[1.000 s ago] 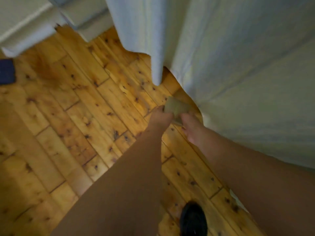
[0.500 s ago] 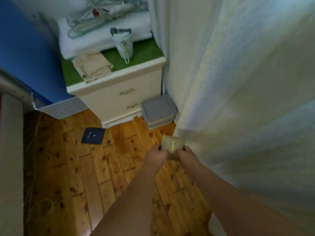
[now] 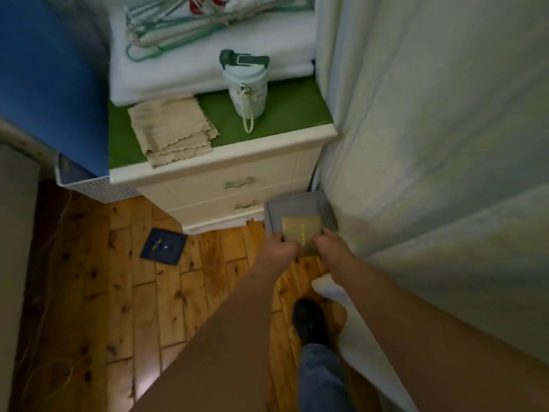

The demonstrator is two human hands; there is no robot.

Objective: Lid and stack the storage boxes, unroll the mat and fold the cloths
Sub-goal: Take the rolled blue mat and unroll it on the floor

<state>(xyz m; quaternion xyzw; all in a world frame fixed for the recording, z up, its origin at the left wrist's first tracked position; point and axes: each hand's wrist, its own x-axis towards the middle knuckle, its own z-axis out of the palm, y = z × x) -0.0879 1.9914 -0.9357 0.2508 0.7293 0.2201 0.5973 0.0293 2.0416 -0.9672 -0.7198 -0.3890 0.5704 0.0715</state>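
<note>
Tan folded cloth (image 3: pixel 301 230) is being held, left hand (image 3: pixel 280 248) and right hand (image 3: pixel 329 245) fingers clamped on it, over grey plastic storage boxes (image 3: pixel 297 203), apparently lidded and stacked; mat unseen.

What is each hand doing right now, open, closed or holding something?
Left hand: closed, holding the near left edge of the folded tan cloth.
Right hand: closed, holding the same cloth's near right edge.

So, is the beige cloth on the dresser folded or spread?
Folded: the beige cloth shows several stacked layers along its front edge.
</note>
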